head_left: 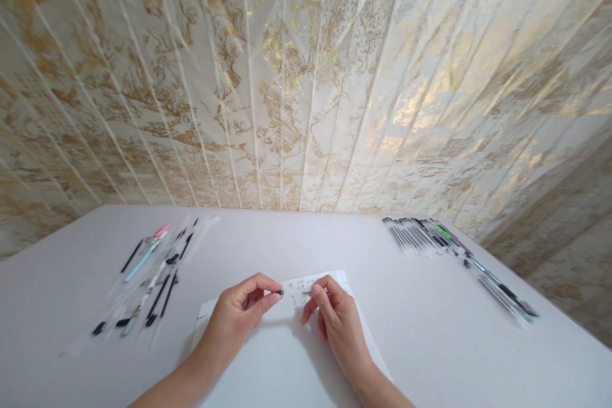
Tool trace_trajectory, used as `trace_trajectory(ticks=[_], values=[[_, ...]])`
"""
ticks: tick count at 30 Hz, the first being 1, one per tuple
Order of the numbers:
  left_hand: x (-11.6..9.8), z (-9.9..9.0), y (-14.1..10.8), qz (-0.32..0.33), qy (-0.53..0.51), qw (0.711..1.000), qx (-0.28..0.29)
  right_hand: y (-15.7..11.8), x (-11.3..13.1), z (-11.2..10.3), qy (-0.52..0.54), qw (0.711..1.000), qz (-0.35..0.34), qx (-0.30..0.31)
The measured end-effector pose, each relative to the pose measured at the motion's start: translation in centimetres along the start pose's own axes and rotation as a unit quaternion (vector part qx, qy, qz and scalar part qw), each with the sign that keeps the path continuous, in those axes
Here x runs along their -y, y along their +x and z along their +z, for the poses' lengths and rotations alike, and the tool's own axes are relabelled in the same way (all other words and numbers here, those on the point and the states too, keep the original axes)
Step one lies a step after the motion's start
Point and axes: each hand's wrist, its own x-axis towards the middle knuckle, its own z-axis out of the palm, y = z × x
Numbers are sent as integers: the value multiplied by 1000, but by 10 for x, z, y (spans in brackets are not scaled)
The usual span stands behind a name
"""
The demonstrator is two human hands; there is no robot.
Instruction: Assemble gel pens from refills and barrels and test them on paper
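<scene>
Between my two hands a slim pen [294, 292] with a clear barrel is held level above white paper [268, 363]. My left hand [241, 305] pinches its dark end between thumb and index finger. The opposite end, near a thin greyish tip, sits in the pinch of my right hand [338, 311], whose other fingers are curled loosely. Small handwriting shows on the upper part of the paper, behind the pen. Both pen ends are partly hidden by my fingertips.
Loose pens, caps and clear barrels [157, 277] lie scattered on the white table [421, 344] at left. At right is a row of pens [414, 234], with several more pens [507, 293] nearer me. A gold-patterned curtain [282, 89] hangs behind the table.
</scene>
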Motion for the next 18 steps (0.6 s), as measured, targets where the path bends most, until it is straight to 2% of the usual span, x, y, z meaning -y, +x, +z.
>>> trace_trajectory(ticks=[8, 13, 18], values=[[2, -1, 3, -41, -33, 999, -7, -2, -4, 2, 21, 1000, -23, -2], [-2, 0, 1, -29, -13, 999, -8, 0, -3, -1, -5, 1000, 5, 2], [-5, 1, 1, -33, -11, 999, -23, -2, -2, 1, 21, 1000, -13, -9]])
